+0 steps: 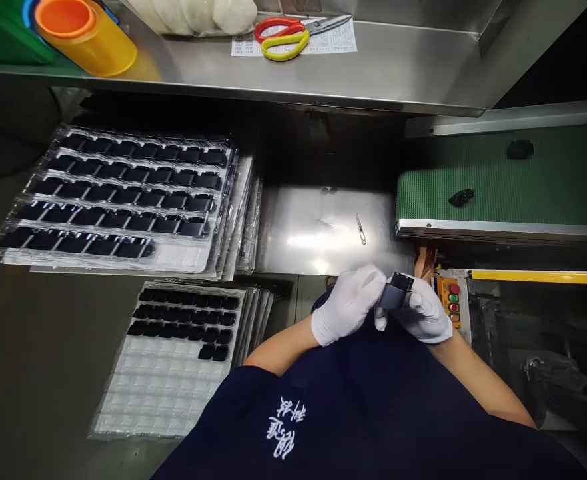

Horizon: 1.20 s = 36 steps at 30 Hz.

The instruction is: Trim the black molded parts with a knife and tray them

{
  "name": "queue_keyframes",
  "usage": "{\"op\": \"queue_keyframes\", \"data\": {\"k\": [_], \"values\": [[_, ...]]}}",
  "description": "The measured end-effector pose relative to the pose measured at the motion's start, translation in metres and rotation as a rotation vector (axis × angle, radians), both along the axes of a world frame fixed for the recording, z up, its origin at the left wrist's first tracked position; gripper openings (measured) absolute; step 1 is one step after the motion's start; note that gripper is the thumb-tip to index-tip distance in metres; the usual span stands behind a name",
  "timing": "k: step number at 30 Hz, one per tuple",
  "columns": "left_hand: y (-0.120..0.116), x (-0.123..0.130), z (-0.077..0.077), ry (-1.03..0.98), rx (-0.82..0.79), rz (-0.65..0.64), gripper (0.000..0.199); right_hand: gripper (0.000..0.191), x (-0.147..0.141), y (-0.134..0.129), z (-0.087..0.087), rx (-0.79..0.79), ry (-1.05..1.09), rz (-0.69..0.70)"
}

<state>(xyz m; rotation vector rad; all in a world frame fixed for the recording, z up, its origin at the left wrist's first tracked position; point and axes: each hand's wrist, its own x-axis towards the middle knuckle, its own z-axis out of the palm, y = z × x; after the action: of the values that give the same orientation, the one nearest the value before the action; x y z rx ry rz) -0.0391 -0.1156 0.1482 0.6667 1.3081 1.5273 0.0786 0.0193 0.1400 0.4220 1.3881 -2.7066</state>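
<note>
In white gloves, both of my hands meet in front of my chest around a small black plastic part. My left hand pinches the part's left edge. My right hand grips it from the right, with some fingers hidden behind it. The part is box-like, with a shiny dark upper face; its exact kind does not show. Beyond my hands a metal plate carries a small slim blade-like tool. To the right, a green conveyor belt bears a dark part and another dark part.
Stacked clear trays of black parts stand at left; a lower tray stack is partly filled. The steel shelf holds red-and-yellow scissors, printed paper and an orange-yellow container. A button box sits below the conveyor.
</note>
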Motion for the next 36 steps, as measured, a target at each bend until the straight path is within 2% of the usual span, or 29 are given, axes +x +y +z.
{"op": "queue_keyframes", "data": {"k": [3,5,7,9,12,16,19,24,27,30,33,36], "values": [[-0.004,-0.008,0.005,0.198,0.023,-0.068,0.009,0.056,0.000,0.005,0.002,0.102,0.013,-0.059],[-0.004,-0.010,0.007,0.387,-0.085,-0.066,0.007,0.053,0.000,0.009,0.004,0.281,-0.047,-0.112],[-0.003,-0.010,0.008,0.469,-0.193,-0.064,0.005,0.052,0.001,0.012,0.005,0.476,-0.123,-0.143],[-0.001,-0.007,0.006,0.344,-0.236,-0.105,0.003,0.055,0.003,0.012,0.006,0.632,-0.147,-0.147],[0.001,-0.001,0.002,-0.037,-0.238,-0.184,0.008,0.065,0.004,0.011,0.008,0.731,-0.101,-0.173],[-0.001,0.007,-0.005,-0.349,-0.138,-0.171,0.019,0.056,0.005,0.007,0.015,0.567,-0.073,-0.106],[-0.004,0.012,-0.013,-0.493,-0.065,-0.147,0.023,0.050,0.004,0.006,0.023,0.500,-0.060,-0.049],[-0.005,0.019,-0.027,-0.501,-0.035,-0.154,0.029,0.050,0.006,0.007,0.028,0.627,-0.045,-0.022],[-0.005,0.023,-0.028,-0.358,-0.098,-0.139,0.030,0.054,0.010,0.009,0.027,0.698,-0.046,-0.011],[-0.006,0.023,-0.025,0.058,-0.114,-0.048,0.030,0.046,0.015,0.012,0.024,0.814,0.007,-0.043],[-0.007,0.016,-0.024,0.618,0.078,0.065,0.031,0.034,0.020,0.015,0.023,0.973,0.164,-0.084],[-0.008,0.011,-0.027,0.946,0.206,0.068,0.036,0.031,0.022,0.017,0.023,1.056,0.339,-0.098]]}}
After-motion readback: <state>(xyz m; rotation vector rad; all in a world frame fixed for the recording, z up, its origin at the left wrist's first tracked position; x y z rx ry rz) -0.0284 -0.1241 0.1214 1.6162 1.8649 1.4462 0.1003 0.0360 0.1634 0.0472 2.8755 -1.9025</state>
